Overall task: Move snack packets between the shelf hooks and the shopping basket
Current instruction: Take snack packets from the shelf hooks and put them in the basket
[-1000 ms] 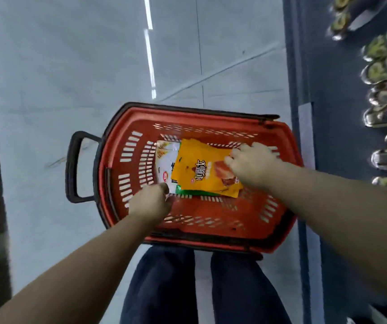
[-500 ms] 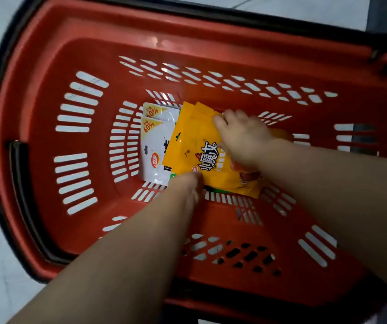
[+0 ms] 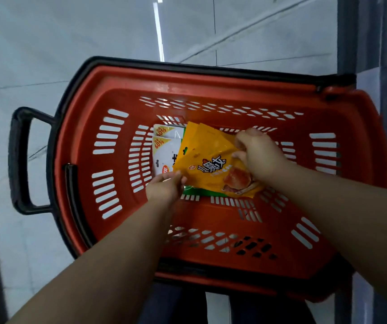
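A red shopping basket [image 3: 122,94] stands on the floor below me. Inside lie orange snack packets [image 3: 207,157] on top of white packets [image 3: 168,148] marked 60%, with a green edge showing beneath. My right hand [image 3: 257,153] grips the right side of the top orange packet and lifts that side. My left hand [image 3: 164,188] pinches the lower left corner of the same orange packet. The shelf hooks are out of view.
The basket's black handle [image 3: 18,160] sticks out to the left. Pale tiled floor [image 3: 71,43] lies beyond and left of the basket. A dark shelf base [image 3: 374,43] runs along the right edge. My legs are below the basket.
The camera has pulled back from the basket. My right hand has closed on the orange packet and raised its right side. My left hand now pinches its lower left corner.
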The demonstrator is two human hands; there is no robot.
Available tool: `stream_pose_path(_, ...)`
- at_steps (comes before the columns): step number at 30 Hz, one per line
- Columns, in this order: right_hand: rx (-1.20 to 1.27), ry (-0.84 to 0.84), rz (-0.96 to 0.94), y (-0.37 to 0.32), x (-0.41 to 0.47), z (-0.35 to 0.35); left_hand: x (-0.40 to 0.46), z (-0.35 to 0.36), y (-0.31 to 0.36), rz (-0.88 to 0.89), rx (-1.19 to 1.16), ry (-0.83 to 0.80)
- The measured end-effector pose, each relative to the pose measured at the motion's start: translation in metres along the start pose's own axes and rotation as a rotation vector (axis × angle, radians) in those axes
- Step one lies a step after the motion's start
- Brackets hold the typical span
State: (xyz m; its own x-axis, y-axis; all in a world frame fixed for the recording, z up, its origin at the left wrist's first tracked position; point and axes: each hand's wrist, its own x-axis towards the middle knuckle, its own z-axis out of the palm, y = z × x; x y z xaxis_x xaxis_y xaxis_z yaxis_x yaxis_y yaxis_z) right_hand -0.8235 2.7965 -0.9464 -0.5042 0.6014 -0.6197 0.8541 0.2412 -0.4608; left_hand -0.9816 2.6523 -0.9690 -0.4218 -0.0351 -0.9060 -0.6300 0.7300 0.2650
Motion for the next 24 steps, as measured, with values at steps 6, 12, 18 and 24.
stream_pose_path(6,0.047,-0.085,-0.112,-0.017,-0.039,0.002,-0.009,0.003,0.009,0.025,0.265,-0.219)
stream_pose_path(12,0.239,0.085,-0.037,-0.010,-0.039,0.003,-0.007,0.009,0.007,0.212,0.091,-0.300)
stream_pose_path(18,0.516,0.157,0.110,-0.007,-0.045,-0.012,-0.030,-0.017,0.026,0.576,0.317,-0.365)
stream_pose_path(24,0.685,0.319,0.071,-0.056,-0.086,-0.078,-0.126,-0.049,0.120,0.877,0.361,-0.404)
